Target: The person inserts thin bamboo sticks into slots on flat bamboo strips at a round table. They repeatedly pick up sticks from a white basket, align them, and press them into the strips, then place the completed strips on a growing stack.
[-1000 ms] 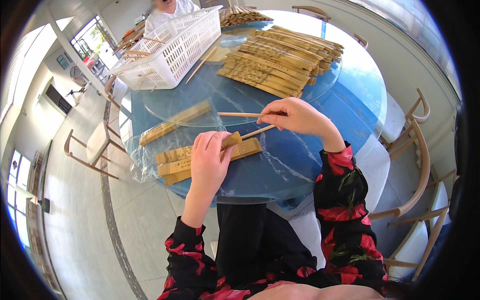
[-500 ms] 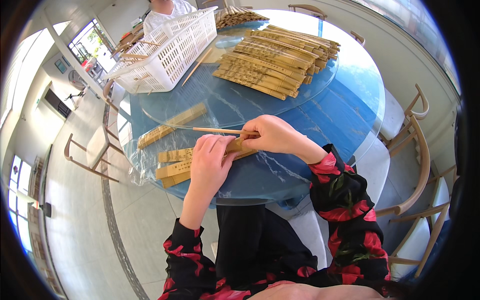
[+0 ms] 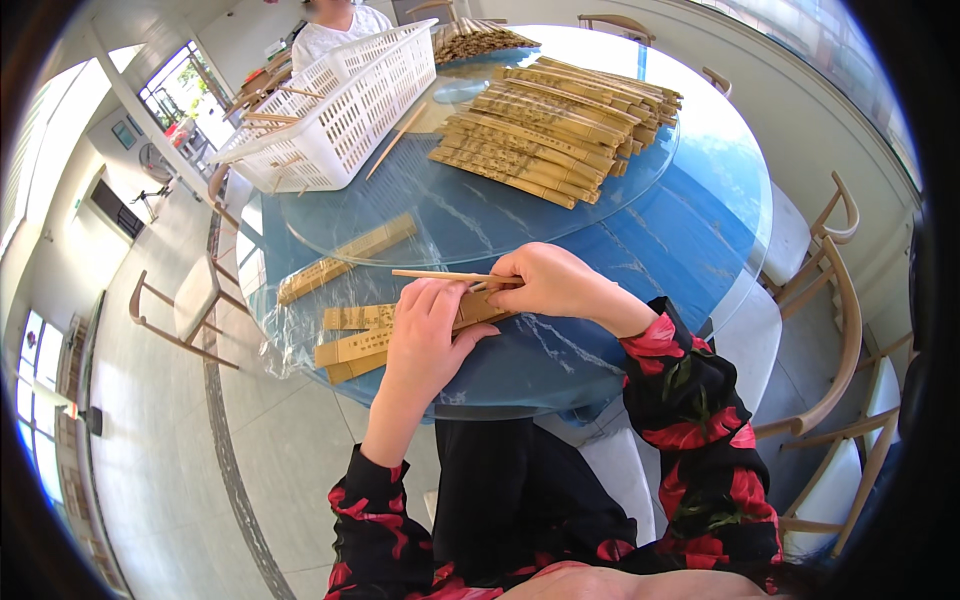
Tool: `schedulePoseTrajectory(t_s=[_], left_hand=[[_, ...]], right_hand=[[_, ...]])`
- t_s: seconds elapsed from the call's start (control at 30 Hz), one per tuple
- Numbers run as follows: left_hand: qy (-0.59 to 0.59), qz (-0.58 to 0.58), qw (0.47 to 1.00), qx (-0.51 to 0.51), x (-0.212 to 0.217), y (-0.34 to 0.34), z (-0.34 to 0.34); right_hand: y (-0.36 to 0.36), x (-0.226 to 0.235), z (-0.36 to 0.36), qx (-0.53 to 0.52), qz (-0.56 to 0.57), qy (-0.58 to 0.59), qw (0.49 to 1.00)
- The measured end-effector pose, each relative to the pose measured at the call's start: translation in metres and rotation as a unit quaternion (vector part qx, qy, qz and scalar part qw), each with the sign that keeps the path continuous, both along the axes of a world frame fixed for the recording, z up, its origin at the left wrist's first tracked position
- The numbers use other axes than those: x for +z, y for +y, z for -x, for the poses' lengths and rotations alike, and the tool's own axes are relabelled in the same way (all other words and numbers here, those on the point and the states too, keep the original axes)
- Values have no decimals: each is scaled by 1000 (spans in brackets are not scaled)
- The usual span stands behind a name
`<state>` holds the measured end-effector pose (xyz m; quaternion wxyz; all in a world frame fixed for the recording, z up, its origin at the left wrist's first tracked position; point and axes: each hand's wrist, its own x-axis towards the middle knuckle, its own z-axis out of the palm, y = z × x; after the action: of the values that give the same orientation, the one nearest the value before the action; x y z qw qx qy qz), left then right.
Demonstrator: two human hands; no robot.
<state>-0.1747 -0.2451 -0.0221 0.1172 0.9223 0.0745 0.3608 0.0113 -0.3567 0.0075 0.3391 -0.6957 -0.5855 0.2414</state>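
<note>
My right hand (image 3: 556,286) is closed around the right end of a thin wooden chopstick (image 3: 430,274), which points left above my left fingers. Its fingertips also meet the end of a brown printed paper chopstick sleeve (image 3: 478,308). My left hand (image 3: 424,335) presses that sleeve against the table, fingers together on top and thumb stretched along its near side. More flat paper sleeves (image 3: 352,349) fan out to the left from under this hand. Its palm and fingers hide their middle parts. Beyond them lies a separate pair of sleeves (image 3: 345,262).
A broad pile of filled-looking sleeves (image 3: 540,135) rests on the glass turntable (image 3: 470,225). Left of it stand a white plastic basket (image 3: 350,125) with chopsticks and a loose chopstick (image 3: 396,142). Another bundle (image 3: 482,40) and a person (image 3: 335,35) are at the back. Wooden chairs (image 3: 835,330) surround the table.
My left thumb has moved nearer to me, away from the right fingertips, along the sleeve. The chopstick in my right hand tilts slightly differently. The whole view has shifted a little.
</note>
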Motion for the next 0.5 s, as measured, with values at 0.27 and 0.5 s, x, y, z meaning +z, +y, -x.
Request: schedulePoseTrajectory(t_s=[0.27,0.5], left_hand=[[30,8,999,-32,-2,4,-1],[14,10,1000,-16,4,-2,0]], right_hand=[[2,-4,0,-1,10,-6,1000],[3,-2,1,6,25,-2,1000]])
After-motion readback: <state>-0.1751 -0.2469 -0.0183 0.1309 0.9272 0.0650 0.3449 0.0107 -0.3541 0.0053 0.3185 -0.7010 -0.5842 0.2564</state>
